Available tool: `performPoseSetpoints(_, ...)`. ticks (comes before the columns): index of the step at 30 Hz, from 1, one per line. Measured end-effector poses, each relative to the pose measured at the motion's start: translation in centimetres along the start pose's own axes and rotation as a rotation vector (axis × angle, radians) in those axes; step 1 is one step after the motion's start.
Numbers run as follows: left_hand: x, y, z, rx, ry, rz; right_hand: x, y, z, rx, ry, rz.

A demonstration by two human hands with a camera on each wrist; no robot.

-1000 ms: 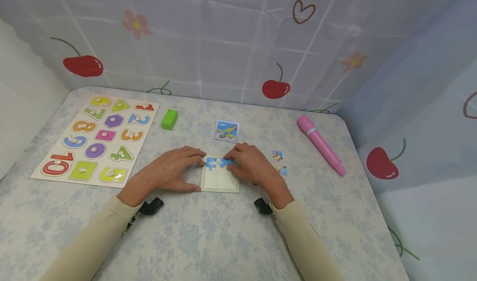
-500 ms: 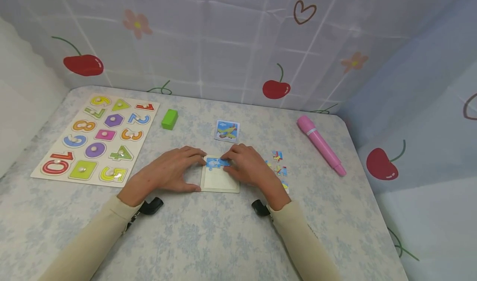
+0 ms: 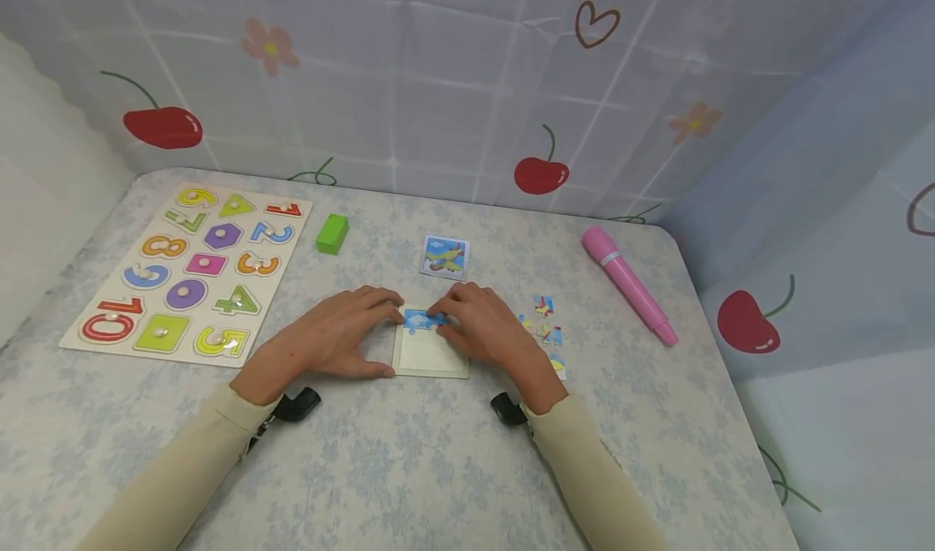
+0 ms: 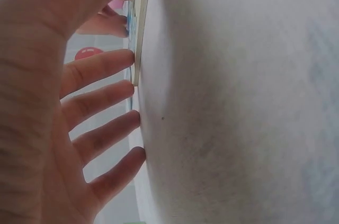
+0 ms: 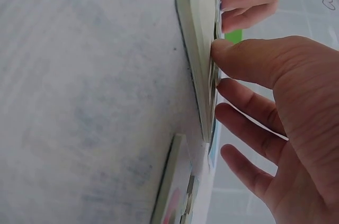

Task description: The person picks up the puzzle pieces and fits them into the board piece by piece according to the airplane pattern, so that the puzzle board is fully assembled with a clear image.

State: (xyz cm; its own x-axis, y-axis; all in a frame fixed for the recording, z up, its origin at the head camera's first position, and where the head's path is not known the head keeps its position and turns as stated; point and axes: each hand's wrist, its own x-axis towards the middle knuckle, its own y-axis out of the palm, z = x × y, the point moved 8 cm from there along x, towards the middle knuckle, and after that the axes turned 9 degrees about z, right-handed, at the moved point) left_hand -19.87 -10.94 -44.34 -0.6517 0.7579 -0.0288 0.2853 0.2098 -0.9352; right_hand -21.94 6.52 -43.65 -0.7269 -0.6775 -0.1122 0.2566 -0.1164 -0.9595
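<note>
A small square puzzle board (image 3: 431, 358) lies in front of me in the head view, with joined blue puzzle pieces (image 3: 415, 320) along its top edge. My left hand (image 3: 332, 332) rests at the board's left side, thumb and index finger touching its corners. In the left wrist view, that hand's fingers are spread and mostly straight. My right hand (image 3: 485, 328) pinches the right-hand blue piece between thumb and fingers, low over the board. In the right wrist view, the right thumb (image 5: 243, 60) and fingertips touch it; the hand partly hides it in the head view.
Several loose puzzle pieces (image 3: 551, 334) lie right of my right hand. Behind the board is an airplane picture card (image 3: 445, 257). A green block (image 3: 333, 234) and a number puzzle board (image 3: 186, 275) stand left; a pink microphone-shaped toy (image 3: 630, 285) lies right.
My right hand has shifted slightly left with the blue piece, closing the gap to the piece beside it. More loose pieces show behind the right hand. The left hand stays put.
</note>
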Motion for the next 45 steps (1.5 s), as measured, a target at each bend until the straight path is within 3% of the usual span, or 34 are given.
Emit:
performPoseSetpoints(19, 0.1, 0.0, 0.1, 0.007, 0.000, 0.004, -0.1, -0.1, -0.7, 0.048, 0.002, 0.020)
performPoseSetpoints(45, 0.1, 0.3, 0.1, 0.029, -0.028, 0.038, -3.6, -2.4, -9.1, 0.232, 0.251, -0.002)
